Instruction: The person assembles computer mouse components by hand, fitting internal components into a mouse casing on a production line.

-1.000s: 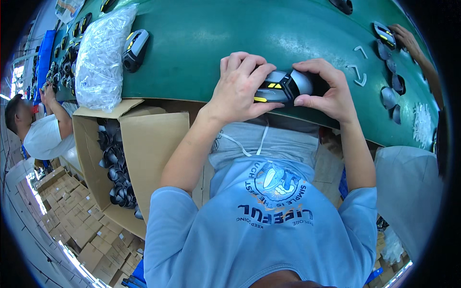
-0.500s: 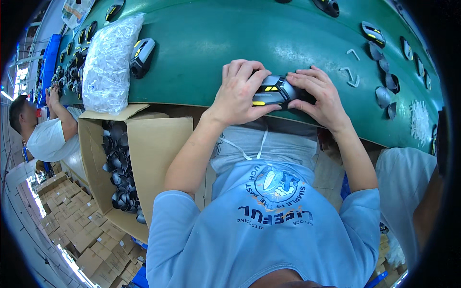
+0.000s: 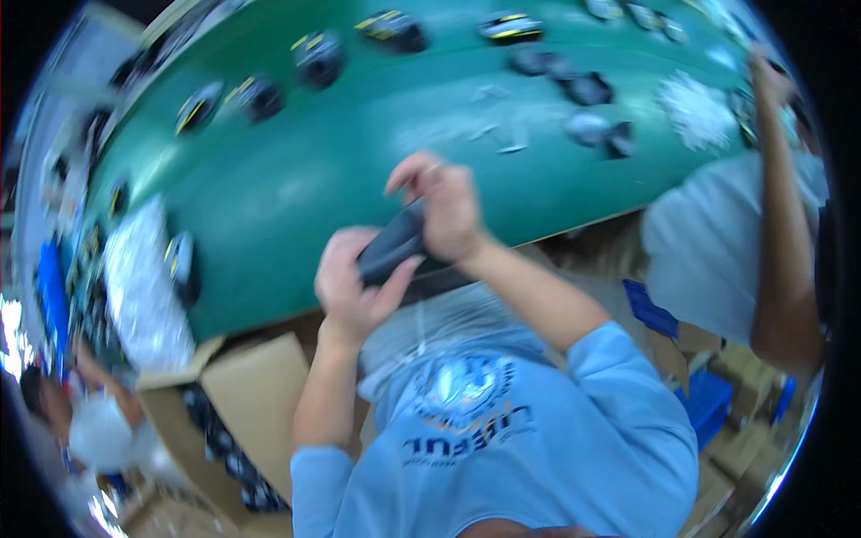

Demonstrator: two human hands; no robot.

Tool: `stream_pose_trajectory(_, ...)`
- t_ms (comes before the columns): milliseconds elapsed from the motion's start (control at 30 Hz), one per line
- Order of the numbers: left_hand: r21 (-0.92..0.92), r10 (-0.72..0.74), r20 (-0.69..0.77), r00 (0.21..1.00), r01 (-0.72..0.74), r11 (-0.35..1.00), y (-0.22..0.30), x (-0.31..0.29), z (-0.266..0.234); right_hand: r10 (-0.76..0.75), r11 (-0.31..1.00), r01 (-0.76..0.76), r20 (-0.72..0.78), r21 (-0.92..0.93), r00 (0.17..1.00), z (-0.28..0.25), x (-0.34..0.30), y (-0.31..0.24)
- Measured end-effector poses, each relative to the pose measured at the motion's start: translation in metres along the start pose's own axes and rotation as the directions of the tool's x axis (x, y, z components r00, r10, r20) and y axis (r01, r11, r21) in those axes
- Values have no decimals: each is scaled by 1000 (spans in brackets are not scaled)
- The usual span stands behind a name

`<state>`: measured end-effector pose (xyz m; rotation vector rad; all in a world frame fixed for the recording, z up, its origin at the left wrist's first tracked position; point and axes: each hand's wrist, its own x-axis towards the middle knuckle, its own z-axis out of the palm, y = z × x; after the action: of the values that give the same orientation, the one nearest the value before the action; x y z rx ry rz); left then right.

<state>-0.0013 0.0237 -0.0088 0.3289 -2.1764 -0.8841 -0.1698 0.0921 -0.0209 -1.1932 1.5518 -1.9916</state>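
Above the near edge of the green table (image 3: pixel 296 188), a dark plastic housing (image 3: pixel 392 247) is between my two hands, its smooth dark side showing. My left hand (image 3: pixel 345 280) wraps its lower left end, thumb along the near side. Over its upper right end closes my right hand (image 3: pixel 451 211), with a bent forefinger raised off it. Both hands are blurred by motion. Beyond them lie small white angled strips (image 3: pixel 511 143) and dark curved covers (image 3: pixel 587 87). Similar grey and black housings with yellow marks, one a housing (image 3: pixel 318 59), stand along the far side.
A clear bag of small parts (image 3: pixel 143 287) lies at the table's left, beside another housing (image 3: pixel 182 267). Below it an open cardboard box (image 3: pixel 256 386) holds dark curved pieces (image 3: pixel 215 430). White strips (image 3: pixel 695 112) are heaped at right, near a co-worker's arm (image 3: pixel 773 206). Another person (image 3: pixel 99 430) is at far left.
The view has swung, so the table appears tilted. The housing has turned from its grey and yellow face to a dark side and tilts up. My right hand has shifted to its upper end.
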Motion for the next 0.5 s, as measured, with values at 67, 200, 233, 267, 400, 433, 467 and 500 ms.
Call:
stream_pose_trajectory(67,51,113,-101,988,-109,993,-7,-16,12,16,990,-24,61,137,998,4,3,-2)
stream_pose_trajectory(200,107,118,-152,981,-102,989,3,-11,38,154,977,-139,-83,161,985,-1,4,1)
stream_pose_trajectory(233,76,96,-180,979,-84,994,4,-11,41,170,977,-156,-88,146,982,0,6,-3)
stream_pose_trajectory(267,38,34,-181,983,-28,999,7,-13,44,185,977,-172,-98,127,978,-2,6,-5)
stream_pose_trajectory(400,-92,-244,-113,963,234,968,12,-7,36,230,953,-229,16,198,973,-14,13,20)
stream_pose_trajectory(433,-223,-458,-40,888,439,870,15,-6,32,359,835,-361,87,415,929,-17,15,20)
stream_pose_trajectory(467,-203,-461,-61,885,441,874,13,-4,29,462,652,-475,188,591,867,-15,20,18)
stream_pose_trajectory(500,-557,-627,-51,778,499,664,7,-2,26,492,617,-478,168,625,854,-7,16,6)
